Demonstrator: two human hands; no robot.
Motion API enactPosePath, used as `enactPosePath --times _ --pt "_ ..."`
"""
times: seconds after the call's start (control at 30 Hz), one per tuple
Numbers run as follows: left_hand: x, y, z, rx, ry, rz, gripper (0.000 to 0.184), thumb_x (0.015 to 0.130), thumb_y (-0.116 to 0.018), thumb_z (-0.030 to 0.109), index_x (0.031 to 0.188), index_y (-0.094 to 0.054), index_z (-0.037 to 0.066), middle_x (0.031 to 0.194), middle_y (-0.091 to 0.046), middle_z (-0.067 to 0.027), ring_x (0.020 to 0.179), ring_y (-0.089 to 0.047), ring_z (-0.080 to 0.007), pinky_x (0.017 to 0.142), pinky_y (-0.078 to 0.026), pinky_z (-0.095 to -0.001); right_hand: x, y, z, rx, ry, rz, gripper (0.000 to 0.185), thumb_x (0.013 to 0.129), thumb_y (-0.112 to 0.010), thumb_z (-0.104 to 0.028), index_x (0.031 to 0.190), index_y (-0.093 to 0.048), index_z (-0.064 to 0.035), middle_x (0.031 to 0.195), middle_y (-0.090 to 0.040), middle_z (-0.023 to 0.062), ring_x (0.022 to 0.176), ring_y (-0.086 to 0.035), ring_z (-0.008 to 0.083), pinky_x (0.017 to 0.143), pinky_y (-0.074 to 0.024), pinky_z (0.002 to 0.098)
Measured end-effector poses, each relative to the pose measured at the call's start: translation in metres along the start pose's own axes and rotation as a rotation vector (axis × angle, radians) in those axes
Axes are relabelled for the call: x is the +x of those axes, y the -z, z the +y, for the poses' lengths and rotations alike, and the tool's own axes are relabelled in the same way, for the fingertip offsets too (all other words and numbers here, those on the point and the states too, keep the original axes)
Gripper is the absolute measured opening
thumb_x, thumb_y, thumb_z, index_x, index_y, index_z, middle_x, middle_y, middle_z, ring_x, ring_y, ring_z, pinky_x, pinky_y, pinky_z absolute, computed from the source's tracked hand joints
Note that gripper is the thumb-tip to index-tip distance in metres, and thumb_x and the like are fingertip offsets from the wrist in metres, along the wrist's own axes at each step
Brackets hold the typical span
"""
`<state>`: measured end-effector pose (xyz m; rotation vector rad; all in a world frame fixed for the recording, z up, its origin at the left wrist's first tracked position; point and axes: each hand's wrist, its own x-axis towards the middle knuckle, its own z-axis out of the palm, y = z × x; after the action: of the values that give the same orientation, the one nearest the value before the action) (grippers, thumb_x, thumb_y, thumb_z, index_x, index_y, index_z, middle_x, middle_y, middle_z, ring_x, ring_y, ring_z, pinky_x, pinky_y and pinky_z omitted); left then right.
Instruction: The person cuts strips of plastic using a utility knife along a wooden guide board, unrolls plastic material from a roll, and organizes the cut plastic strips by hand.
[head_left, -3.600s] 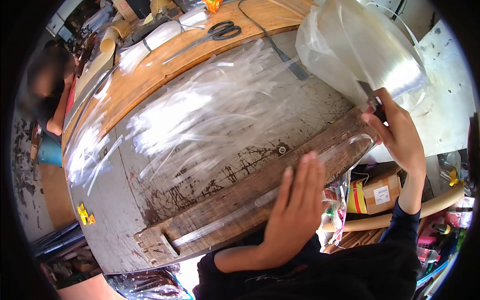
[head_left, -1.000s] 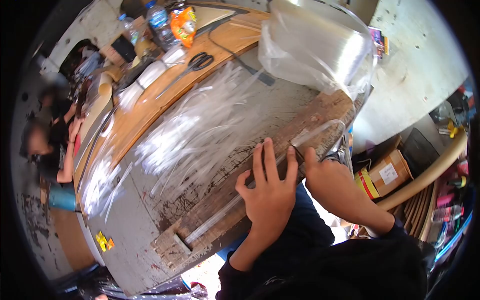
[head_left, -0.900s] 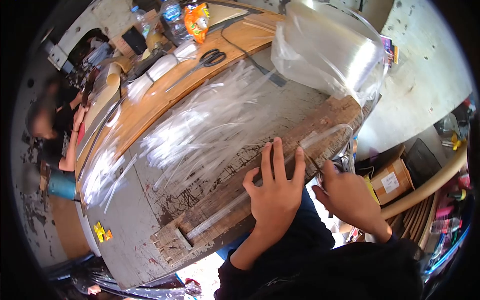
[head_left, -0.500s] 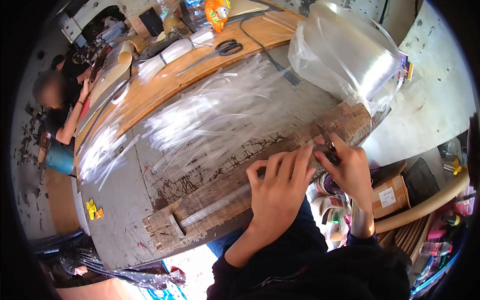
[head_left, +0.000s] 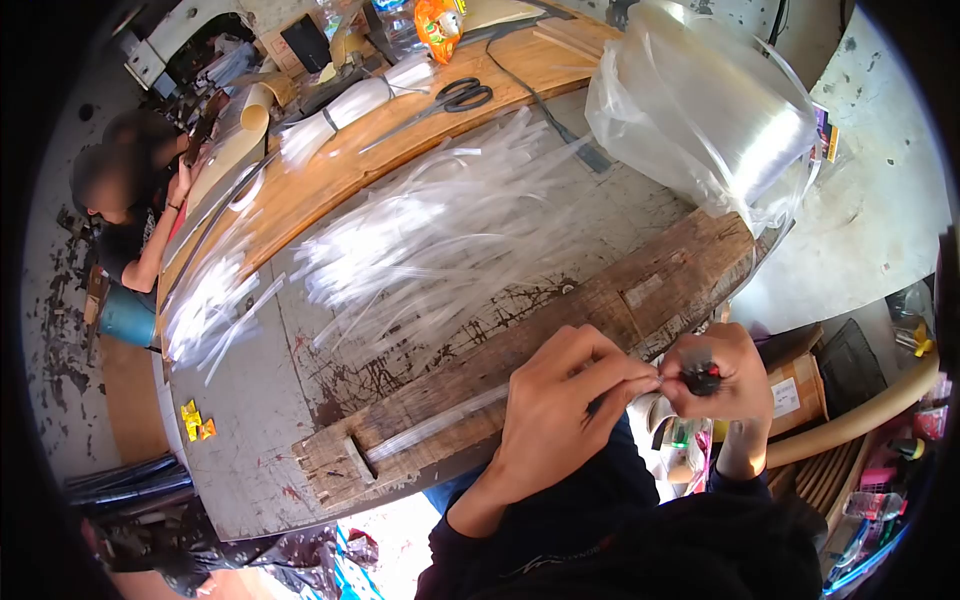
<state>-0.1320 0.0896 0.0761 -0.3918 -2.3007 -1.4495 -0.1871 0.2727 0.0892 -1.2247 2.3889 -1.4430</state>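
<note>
My left hand (head_left: 565, 400) is closed in a pinch near the board's front edge; what lies between its fingertips is too small to name. Close beside it, fingertips nearly touching, my right hand (head_left: 725, 385) is wrapped round a dark-handled knife (head_left: 701, 376), its blade blurred. Under and behind the hands runs a long worn wooden board (head_left: 690, 265). Clear plastic strips (head_left: 440, 422) lie along its left half, up to a small metal piece (head_left: 359, 459) fixed near the left end. Beyond the board, a loose heap of clear strips (head_left: 400, 235) is spread over the grey table (head_left: 235, 470).
Black scissors (head_left: 462, 96) and a tied strip bundle (head_left: 350, 105) lie on the curved wooden piece (head_left: 320, 190). A big roll in clear plastic (head_left: 720, 110) stands at the back right. Two people (head_left: 130, 200) sit at the far left. A cardboard box (head_left: 800, 390) is below right.
My right hand has swung in from the board's right end with the knife. My left hand has lifted from flat on the board into a pinch. The clear loop on the board's right part no longer shows.
</note>
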Motion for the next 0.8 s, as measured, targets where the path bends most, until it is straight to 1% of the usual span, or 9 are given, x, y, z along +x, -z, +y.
enactPosePath --times 0.17,0.2,0.23,0.3,0.33,0.4,0.5,0.7,0.8 --pt "-0.003 0.003 0.023 -0.158 0.092 0.034 0.010 0.068 -0.071 0.006 0.076 -0.067 0.007 0.066 -0.055 -0.0022 0.055 -0.048 -0.0124 0.048 -0.036 -0.0232 0.000 0.001 0.000 0.337 0.070 -0.034 0.012 0.064 -0.069 -0.001 0.066 -0.058 -0.0037 0.052 -0.052 0.0045 0.043 -0.052 0.0177 0.040 -0.0359 0.0259" --pt "-0.002 0.004 0.013 0.044 -0.041 0.253 0.007 0.071 -0.068 0.006 0.077 -0.065 0.006 0.066 -0.054 -0.0008 0.055 -0.047 -0.0112 0.049 -0.036 -0.0221 -0.005 -0.006 0.008 0.562 0.030 -0.029 0.012 0.066 -0.068 0.000 0.062 -0.057 -0.0027 0.051 -0.052 0.0052 0.042 -0.051 0.0158 0.039 -0.0350 0.0267" --pt "0.000 0.009 0.004 0.246 -0.174 0.470 0.004 0.075 -0.065 0.005 0.078 -0.064 0.005 0.066 -0.053 0.0006 0.056 -0.046 -0.0100 0.051 -0.036 -0.0209 -0.005 -0.004 0.024 0.662 0.242 -0.298 0.012 0.067 -0.067 0.001 0.061 -0.056 -0.0002 0.051 -0.053 0.0063 0.041 -0.050 0.0140 0.038 -0.0349 0.0258" --pt "-0.005 0.044 -0.001 -0.147 0.215 0.976 0.005 0.078 -0.060 0.000 0.081 -0.063 0.003 0.074 -0.055 -0.0029 0.061 -0.046 -0.0103 0.057 -0.037 -0.0213 -0.028 -0.009 0.039 0.765 0.267 -0.321 0.012 0.069 -0.066 0.002 0.061 -0.056 0.0017 0.051 -0.053 0.0074 0.041 -0.050 0.0128 0.037 -0.0349 0.0251" --pt "-0.002 0.045 0.005 -0.142 0.202 0.979 0.005 0.078 -0.060 0.000 0.081 -0.063 0.003 0.074 -0.055 -0.0029 0.061 -0.046 -0.0103 0.057 -0.037 -0.0213 -0.038 -0.014 0.040 0.798 0.280 -0.331 0.012 0.069 -0.065 0.002 0.061 -0.056 0.0023 0.051 -0.053 0.0077 0.041 -0.051 0.0124 0.037 -0.0350 0.0249" --pt "0.005 0.037 0.025 0.118 -0.026 0.857 0.005 0.081 -0.059 0.004 0.080 -0.063 0.001 0.076 -0.055 -0.0045 0.064 -0.043 -0.0081 0.056 -0.034 -0.0205 -0.056 -0.018 0.028 0.854 -0.169 0.031 0.011 0.071 -0.065 0.002 0.063 -0.057 0.0047 0.052 -0.055 0.0077 0.042 -0.052 0.0103 0.036 -0.0353 0.0235" --pt "0.029 0.031 0.035 0.153 -0.151 0.945 0.006 0.080 -0.060 0.005 0.083 -0.065 0.002 0.074 -0.055 -0.0043 0.063 -0.043 -0.0083 0.052 -0.032 -0.0192 -0.043 -0.018 0.020 0.540 -0.128 -0.130 0.007 0.074 -0.064 0.000 0.071 -0.059 0.0027 0.056 -0.058 0.0033 0.045 -0.054 0.0074 0.041 -0.0397 0.0200" --pt "0.071 0.024 0.006 0.530 -0.164 0.755 0.012 0.078 -0.060 0.007 0.089 -0.067 0.009 0.085 -0.064 -0.0004 0.064 -0.047 -0.0126 0.054 -0.031 -0.0252 -0.036 -0.029 0.010 0.532 -0.412 -0.229 0.005 0.078 -0.060 -0.002 0.083 -0.061 -0.0016 0.064 -0.062 0.0020 0.052 -0.055 0.0047 0.048 -0.0432 0.0181" --pt "0.070 0.000 0.005 0.731 -0.035 0.346 0.019 0.079 -0.059 0.017 0.095 -0.065 0.010 0.113 -0.054 -0.0050 0.095 -0.046 -0.0225 0.081 -0.031 -0.0442 -0.036 -0.038 0.014 0.553 -0.443 -0.226 0.007 0.077 -0.060 -0.001 0.084 -0.061 -0.0017 0.066 -0.063 0.0024 0.053 -0.054 0.0040 0.049 -0.0430 0.0184"
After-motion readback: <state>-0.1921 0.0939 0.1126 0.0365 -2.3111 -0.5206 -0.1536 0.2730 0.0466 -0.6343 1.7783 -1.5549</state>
